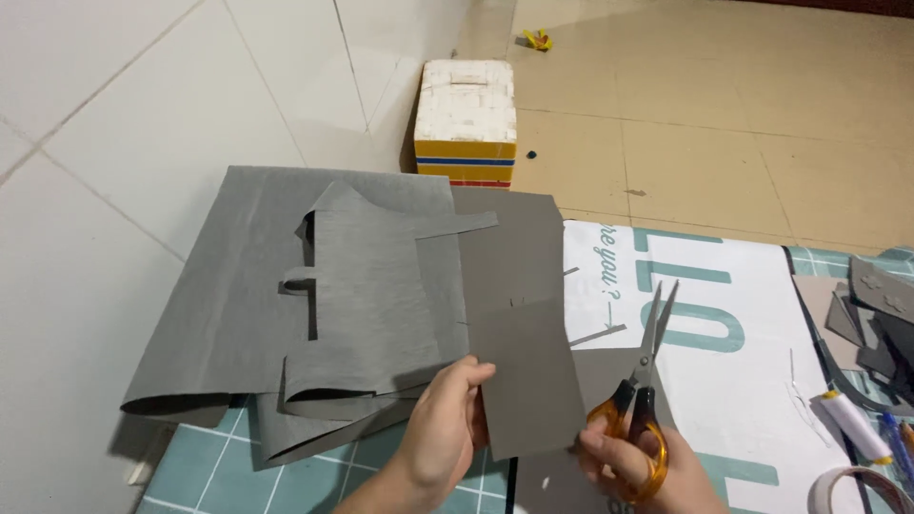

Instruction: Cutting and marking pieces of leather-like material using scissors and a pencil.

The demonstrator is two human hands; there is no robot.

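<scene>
Fingers (473, 376) of the left hand (440, 433) pinch the lower edge of a large grey sheet (352, 286), thumb on top, holding it up at the centre of the frame. The right hand (640, 468) is closed through the orange loops of a pair of scissors (640, 390), whose blades stand parted and point upward, just right of the sheet and not touching it.

Judging by the slits and flaps already cut into the grey material, this looks like a pause mid-cutting (blades ready, sheet being turned or lined up). A next cut would call for bringing the open blades to an edge while the left hand keeps the sheet taut.

Below lies a teal grid cutting mat (205, 466), with a white printed banner (752, 333) at right. Grey offcuts (876, 314), a spool of white thread (854, 425) and a tape roll (857, 487) sit at the lower right. White wall tiles fill the upper left; a white foam box (466, 119) with coloured stripes stands on the tan floor (724, 114) at top centre.
</scene>
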